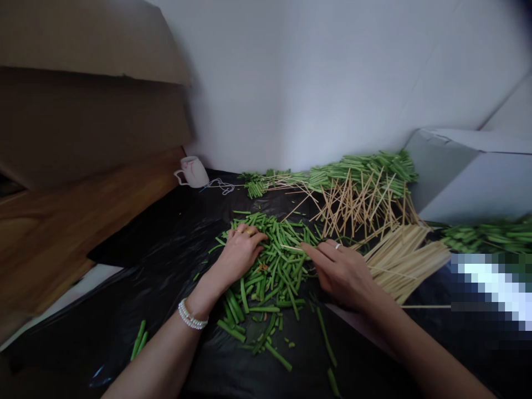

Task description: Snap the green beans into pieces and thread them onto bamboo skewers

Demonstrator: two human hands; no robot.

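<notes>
Cut green stems (270,271) lie in a loose heap on black plastic sheeting (166,233). My left hand (243,249), with rings and a pearl bracelet at the wrist, rests on the heap's left side, its fingers curled down into the stems; what they hold, if anything, is hidden. At the heap's right edge my right hand (343,269) pinches a thin pale wooden stick (291,247), whose end points left over the stems. Behind and right of that hand are a bundle of flat pale sticks (405,263) and a tangle of thin sticks (357,205).
Bundled green stems (361,169) lie along the white wall, with more at the far right (490,235). A white mug (193,172) stands at the back left beside a thin cord (222,185). A cardboard box (91,111) is at left, a white box (469,172) at right.
</notes>
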